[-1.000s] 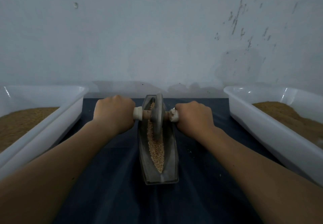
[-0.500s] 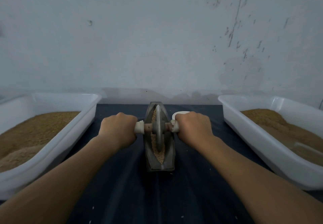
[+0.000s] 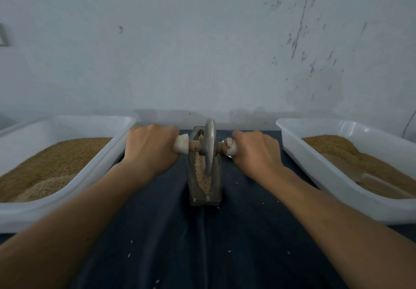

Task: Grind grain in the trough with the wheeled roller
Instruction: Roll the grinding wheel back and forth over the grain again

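Item: 1 metal trough [image 3: 206,199], set on a dark cloth [image 3: 202,248] midway between 2 white tubs, the left tub [image 3: 67,208] and the right tub [image 3: 315,172], both holding brown meal. Contents: pale grain [image 3: 203,179] lying along the groove. Fitted with 1 wheeled roller [image 3: 209,146], its disc standing on edge in the groove at the far end, near the wall [image 3: 202,52]. Grip: left hand [image 3: 150,149] wrapped round the left handle stub, right hand [image 3: 256,151] wrapped round the right one, both fists closed tight on the axle. Orientation: the trough's long axis runs straight away from the person toward the wall, its grain bed tapering to a point at the near end; the disc lies in line with that axis, upright, and the axle crosses it from left to right, close to level. Hazards, as judged: the disc is close to the far tip, so any overrun could carry it up and out of the groove; uneven pressure from the 2 hands would cant the disc against a side wall and flick grain out, and a few stray grains [image 3: 130,255] already lie on the cloth; nothing visible anchors the narrow trough, so a hard stroke may slide or rock it on the creased cloth.
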Demonstrator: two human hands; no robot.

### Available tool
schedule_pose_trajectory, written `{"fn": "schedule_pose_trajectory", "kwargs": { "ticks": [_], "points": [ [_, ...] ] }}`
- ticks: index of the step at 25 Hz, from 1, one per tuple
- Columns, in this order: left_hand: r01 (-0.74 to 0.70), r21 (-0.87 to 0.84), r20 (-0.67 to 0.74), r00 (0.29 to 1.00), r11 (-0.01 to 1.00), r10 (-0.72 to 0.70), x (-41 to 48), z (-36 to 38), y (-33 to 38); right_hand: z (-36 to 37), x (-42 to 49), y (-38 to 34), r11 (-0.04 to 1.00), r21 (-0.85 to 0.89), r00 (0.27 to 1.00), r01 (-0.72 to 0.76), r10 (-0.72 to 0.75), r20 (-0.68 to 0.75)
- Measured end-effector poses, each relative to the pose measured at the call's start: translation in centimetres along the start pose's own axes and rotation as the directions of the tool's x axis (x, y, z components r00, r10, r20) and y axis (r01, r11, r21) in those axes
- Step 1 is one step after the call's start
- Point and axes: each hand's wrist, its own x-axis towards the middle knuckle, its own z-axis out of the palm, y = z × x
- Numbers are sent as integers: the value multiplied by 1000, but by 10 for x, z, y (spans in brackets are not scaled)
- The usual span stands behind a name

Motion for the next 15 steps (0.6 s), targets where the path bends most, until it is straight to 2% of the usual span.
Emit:
{"fn": "schedule_pose_trajectory", "kwargs": {
  "ticks": [7,15],
  "points": [
    [-5,-77,95,995,997,12,-27,-2,4,-3,-27,-9,998,-59,1000,3,-2,16],
    [-16,-51,1,1000,999,16,-35,14,6,4,-28,-12,995,-98,999,4,-9,-53]
  ]
}}
